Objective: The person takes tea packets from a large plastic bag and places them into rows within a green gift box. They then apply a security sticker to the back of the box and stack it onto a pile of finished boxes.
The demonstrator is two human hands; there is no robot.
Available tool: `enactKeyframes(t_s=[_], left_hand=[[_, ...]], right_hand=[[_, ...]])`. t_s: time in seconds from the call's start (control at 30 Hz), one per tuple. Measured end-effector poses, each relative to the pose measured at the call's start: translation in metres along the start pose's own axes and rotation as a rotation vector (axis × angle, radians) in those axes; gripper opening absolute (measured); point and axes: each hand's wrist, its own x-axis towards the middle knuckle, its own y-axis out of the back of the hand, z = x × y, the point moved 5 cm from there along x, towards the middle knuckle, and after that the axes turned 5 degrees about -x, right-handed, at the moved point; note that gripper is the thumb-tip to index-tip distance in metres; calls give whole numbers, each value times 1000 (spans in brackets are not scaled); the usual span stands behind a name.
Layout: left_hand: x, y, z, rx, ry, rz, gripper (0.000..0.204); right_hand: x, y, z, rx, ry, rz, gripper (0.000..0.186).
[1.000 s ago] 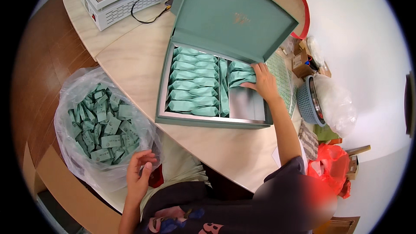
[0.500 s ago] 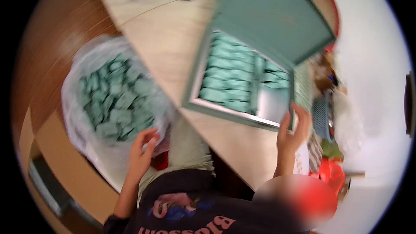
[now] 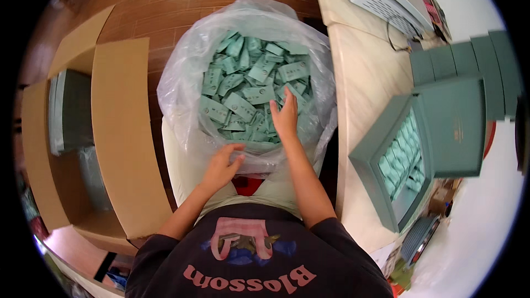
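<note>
A bag (image 3: 185, 77) stood at upper centre, sachets (image 3: 240, 106) inside it. The right hand (image 3: 285, 116) was above the sachets, the left hand (image 3: 222, 166) at the bag's lower edge. A carton (image 3: 124, 132) stood at the left. Along the right ran a table (image 3: 361, 77), bearing a machine (image 3: 381, 3) at upper right and, below it, a box (image 3: 371, 174) containing packets (image 3: 402, 152), its lid (image 3: 454, 129) to the right.

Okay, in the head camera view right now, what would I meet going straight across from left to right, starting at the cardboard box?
Open cardboard box → clear plastic bag full of green packets → bare strip of pale tabletop → open green box.
</note>
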Motion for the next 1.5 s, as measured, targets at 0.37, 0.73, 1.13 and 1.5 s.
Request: enactKeyframes(t_s=[0.37,0.73,1.13,1.5], left_hand=[[45,0,-56,-1321,480,190,52],[57,34,-46,-1271,340,548,46],[47,38,-59,-1048,261,595,56],[58,16,-24,-1432,228,245,49]], right_hand=[[-62,-2,-86,24,246,-148,16],[-39,-49,-13,-19,10,-301,36],[-44,-53,-39,-91,74,-361,37],[-78,-42,-66,24,-138,-802,59]])
